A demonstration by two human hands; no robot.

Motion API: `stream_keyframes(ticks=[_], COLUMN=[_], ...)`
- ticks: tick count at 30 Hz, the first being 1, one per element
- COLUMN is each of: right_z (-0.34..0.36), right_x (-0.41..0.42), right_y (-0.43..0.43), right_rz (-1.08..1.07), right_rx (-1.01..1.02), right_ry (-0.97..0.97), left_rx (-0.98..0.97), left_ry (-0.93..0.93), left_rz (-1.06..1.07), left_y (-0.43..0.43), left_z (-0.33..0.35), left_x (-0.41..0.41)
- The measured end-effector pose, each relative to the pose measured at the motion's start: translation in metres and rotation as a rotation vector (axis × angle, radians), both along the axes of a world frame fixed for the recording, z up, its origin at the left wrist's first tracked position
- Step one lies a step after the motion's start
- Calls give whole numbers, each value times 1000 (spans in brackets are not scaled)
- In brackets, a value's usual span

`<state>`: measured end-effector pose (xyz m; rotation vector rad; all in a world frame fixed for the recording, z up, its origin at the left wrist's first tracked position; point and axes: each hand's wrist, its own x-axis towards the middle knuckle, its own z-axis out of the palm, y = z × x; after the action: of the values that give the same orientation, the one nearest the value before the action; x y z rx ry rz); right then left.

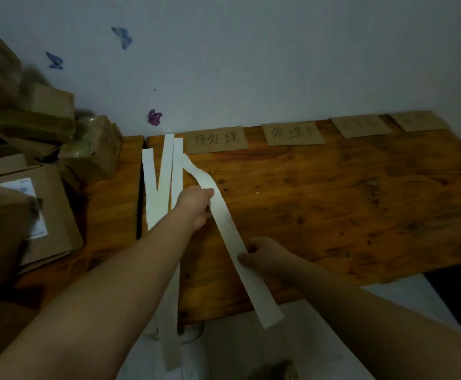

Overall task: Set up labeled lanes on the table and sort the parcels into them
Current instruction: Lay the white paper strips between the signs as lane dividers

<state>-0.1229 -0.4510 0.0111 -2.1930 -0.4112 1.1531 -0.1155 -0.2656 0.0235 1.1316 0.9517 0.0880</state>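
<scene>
A long white paper strip [229,231] runs diagonally across the wooden table [333,204]. My left hand [199,207] grips it near its upper part. My right hand [262,256] pinches it lower down, and its free end hangs past the table's front edge. Several more white strips [152,187] lie side by side at the table's left end. Along the back edge lie several brown cardboard labels with handwriting, the nearest [217,139] beside the strips and another [292,134] to its right. Brown cardboard parcels [45,119] are heaped at the left.
A larger box with a white shipping label [32,212] sits at the near left. Two fainter cardboard labels [361,126] lie at the far right by the wall. Butterfly stickers dot the white wall [251,64]. White floor shows below the front edge.
</scene>
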Motion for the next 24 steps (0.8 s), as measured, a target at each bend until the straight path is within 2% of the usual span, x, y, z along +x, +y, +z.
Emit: stream_keyframes(ticks=[6, 12, 16, 24], right_z=[18, 5, -12, -56], right_x=[58, 133, 166, 188], right_y=[-64, -112, -128, -125], right_rz=[4, 16, 9, 12], right_rx=[9, -1, 3, -14], right_ry=[-61, -122, -102, -29], left_rx=[99, 163, 187, 339], left_ry=[-62, -104, -84, 106], left_rz=[-63, -55, -82, -196], left_y=[-42, -78, -91, -89], left_z=[34, 40, 26, -43], left_x=[79, 166, 207, 247])
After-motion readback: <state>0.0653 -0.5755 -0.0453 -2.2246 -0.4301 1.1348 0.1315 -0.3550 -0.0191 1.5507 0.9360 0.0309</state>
